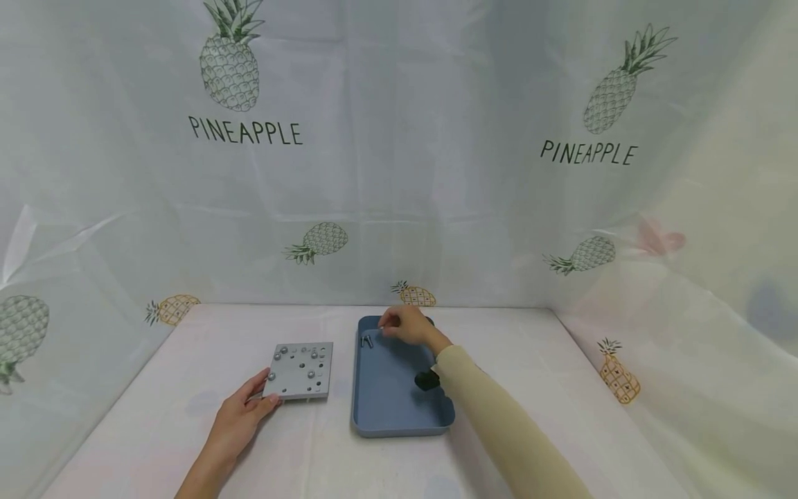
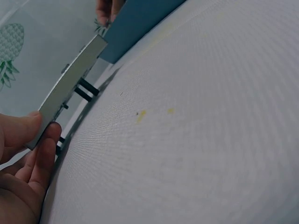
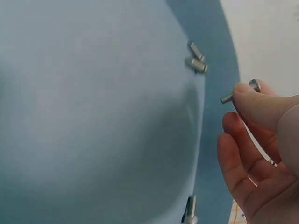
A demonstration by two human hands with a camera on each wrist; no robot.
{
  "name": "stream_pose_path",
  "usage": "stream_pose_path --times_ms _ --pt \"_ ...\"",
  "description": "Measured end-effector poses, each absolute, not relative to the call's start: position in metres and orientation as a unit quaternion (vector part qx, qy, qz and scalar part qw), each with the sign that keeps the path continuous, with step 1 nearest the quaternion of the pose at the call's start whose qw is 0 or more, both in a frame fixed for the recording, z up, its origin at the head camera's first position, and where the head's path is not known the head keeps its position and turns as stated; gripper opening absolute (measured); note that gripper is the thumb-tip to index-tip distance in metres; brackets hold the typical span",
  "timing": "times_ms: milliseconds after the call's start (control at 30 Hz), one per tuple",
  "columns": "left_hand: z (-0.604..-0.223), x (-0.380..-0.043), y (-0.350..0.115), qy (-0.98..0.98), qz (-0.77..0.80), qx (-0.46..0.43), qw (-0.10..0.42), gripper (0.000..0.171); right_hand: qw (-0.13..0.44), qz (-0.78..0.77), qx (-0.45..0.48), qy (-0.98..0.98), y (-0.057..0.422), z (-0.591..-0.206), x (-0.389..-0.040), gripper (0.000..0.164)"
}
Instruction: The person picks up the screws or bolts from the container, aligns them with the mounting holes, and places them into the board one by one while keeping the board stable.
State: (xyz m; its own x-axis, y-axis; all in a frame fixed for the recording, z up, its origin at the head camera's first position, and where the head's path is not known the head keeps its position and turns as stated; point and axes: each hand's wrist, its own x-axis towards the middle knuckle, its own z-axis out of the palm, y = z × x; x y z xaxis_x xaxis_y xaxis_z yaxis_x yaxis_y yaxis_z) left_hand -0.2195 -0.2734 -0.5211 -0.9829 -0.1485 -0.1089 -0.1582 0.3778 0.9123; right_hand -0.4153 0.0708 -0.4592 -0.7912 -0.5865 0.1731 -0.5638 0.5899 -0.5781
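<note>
My left hand (image 1: pixel 240 417) holds the near left corner of a flat square metal plate (image 1: pixel 289 369), thumb on top and fingers beneath. Several bolt heads and holes show on the plate's upper face. Seen from the side in the left wrist view, bolt shanks (image 2: pixel 87 87) stick out under the plate. Over the far end of a blue tray (image 1: pixel 399 419) is my right hand (image 1: pixel 408 326). Its thumb and fingers pinch a small bolt (image 3: pixel 226 99), whose threaded tip points out past the thumb. More bolts (image 3: pixel 198 65) lie in the tray near its wall.
Both plate and tray sit on a table (image 1: pixel 206 346) covered in white cloth, the tray to the right of the plate. A pineapple-print curtain (image 1: pixel 399 173) hangs behind and along the sides. A black band (image 1: pixel 427 380) is at the right wrist.
</note>
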Motion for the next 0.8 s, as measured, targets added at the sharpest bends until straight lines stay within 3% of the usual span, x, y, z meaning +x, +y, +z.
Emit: stream_pose_path --times_ms 800 --pt "-0.523 -0.220 -0.273 0.826 0.557 -0.085 -0.002 0.071 0.079 -0.475 -0.293 0.826 -0.002 -0.456 -0.386 0.023"
